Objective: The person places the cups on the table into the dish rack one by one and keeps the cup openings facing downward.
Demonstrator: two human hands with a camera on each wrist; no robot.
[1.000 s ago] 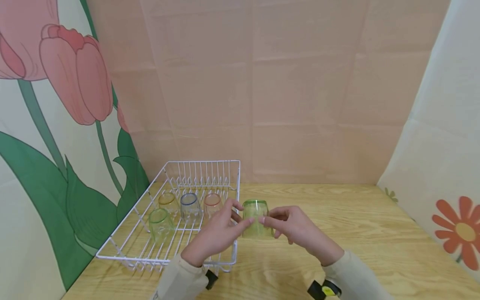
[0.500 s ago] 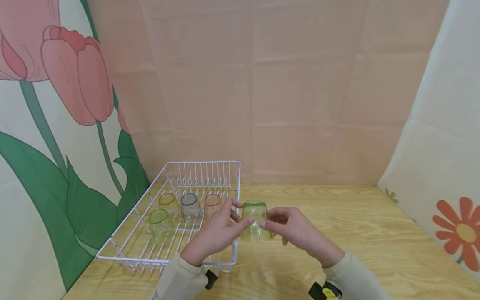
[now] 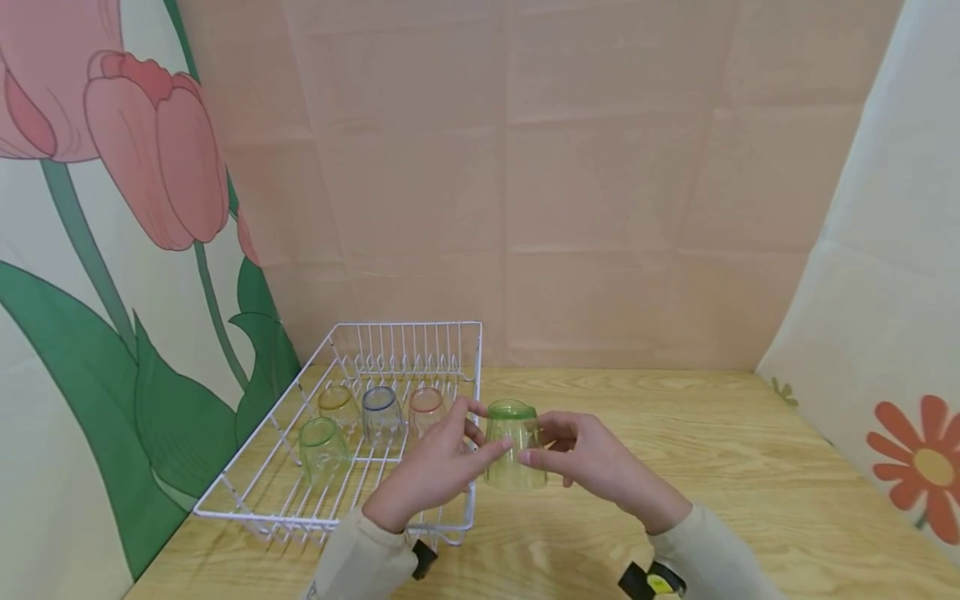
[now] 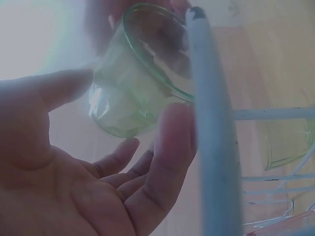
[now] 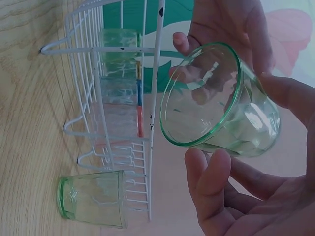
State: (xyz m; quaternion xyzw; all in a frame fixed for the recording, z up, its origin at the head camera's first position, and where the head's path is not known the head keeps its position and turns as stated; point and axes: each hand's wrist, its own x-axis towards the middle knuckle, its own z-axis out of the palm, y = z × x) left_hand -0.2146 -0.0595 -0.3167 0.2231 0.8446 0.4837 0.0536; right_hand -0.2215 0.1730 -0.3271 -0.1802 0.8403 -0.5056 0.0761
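Note:
A green-tinted drinking glass (image 3: 517, 473) is held mouth down between both hands, just right of the rack in the head view. My left hand (image 3: 433, 473) grips its left side, thumb across the near face and fingers behind. From the other side my right hand (image 3: 596, 460) grips it, thumb in front and curled fingers at the far wall. The right wrist view shows the thick green rim of this glass (image 5: 256, 123) facing the table. Another green glass (image 5: 91, 199) stands mouth up on the table beside the rack; in the head view the held glass hides it.
A white wire dish rack (image 3: 408, 322) stands on the wooden table (image 3: 660, 417) at left. Upside down inside it are a green glass (image 3: 322, 457), a yellow glass (image 3: 337, 408), a blue-ringed glass (image 3: 381, 417) and a red-ringed glass (image 3: 426, 404). A pink cloth backdrop (image 3: 600, 208) hangs behind.
The held glass has shifted slightly in the fingers, its lower edge now a little lower in the head view. Left thumb has slid a bit to the right across it. The rack glasses have not moved.

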